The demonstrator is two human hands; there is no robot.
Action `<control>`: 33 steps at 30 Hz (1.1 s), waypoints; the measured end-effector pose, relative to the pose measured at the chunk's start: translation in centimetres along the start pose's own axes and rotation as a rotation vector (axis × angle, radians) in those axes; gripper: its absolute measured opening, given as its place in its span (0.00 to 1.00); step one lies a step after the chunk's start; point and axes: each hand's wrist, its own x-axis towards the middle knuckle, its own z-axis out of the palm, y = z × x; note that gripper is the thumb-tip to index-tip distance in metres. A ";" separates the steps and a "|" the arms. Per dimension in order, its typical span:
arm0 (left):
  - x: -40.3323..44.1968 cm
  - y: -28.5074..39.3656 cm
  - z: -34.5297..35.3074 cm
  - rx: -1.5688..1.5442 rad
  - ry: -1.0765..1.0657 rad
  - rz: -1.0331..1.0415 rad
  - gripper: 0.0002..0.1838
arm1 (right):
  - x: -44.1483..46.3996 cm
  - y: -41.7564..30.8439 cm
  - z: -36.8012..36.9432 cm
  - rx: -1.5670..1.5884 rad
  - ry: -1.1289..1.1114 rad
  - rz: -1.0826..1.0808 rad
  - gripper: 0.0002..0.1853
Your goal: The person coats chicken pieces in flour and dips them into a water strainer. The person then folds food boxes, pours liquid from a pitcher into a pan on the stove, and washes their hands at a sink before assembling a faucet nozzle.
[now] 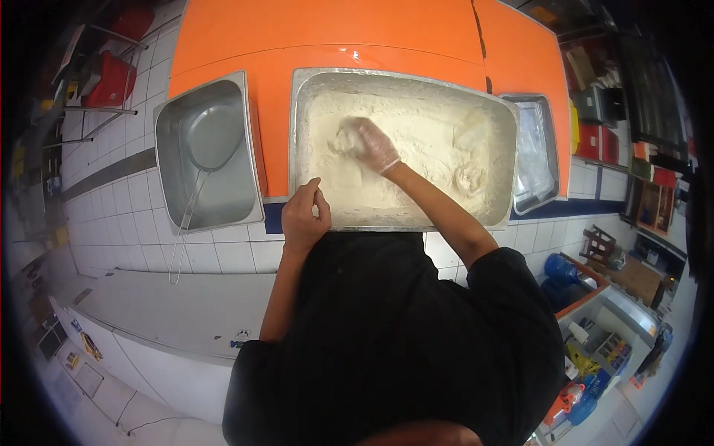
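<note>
A deep metal tray (513, 160) holds pale flour (416, 134). My right hand (368, 145), in a clear, flour-dusted glove, reaches into its left half. Its fingers are closed around a flour-coated piece (343, 140), blurred and partly hidden. At the tray's near left corner, my bare left hand (306, 215) is loosely curled by the rim, with nothing visible in it. Another floury lump (470, 178) lies in the right part of the flour, with a further coated piece (468, 136) just beyond it.
Left of the tray stands a deep metal pan (167, 149) with a long-handled strainer (212, 137) in it. A smaller metal tray (535, 156) with clear plastic sits at the right. Both flank the flour tray on an orange table (335, 26). A white counter (178, 305) lies at the lower left.
</note>
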 end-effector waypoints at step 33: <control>0.0 -0.4 0.0 0.004 0.007 0.019 0.13 | 3.0 -0.8 -5.1 -0.369 -0.046 0.259 0.33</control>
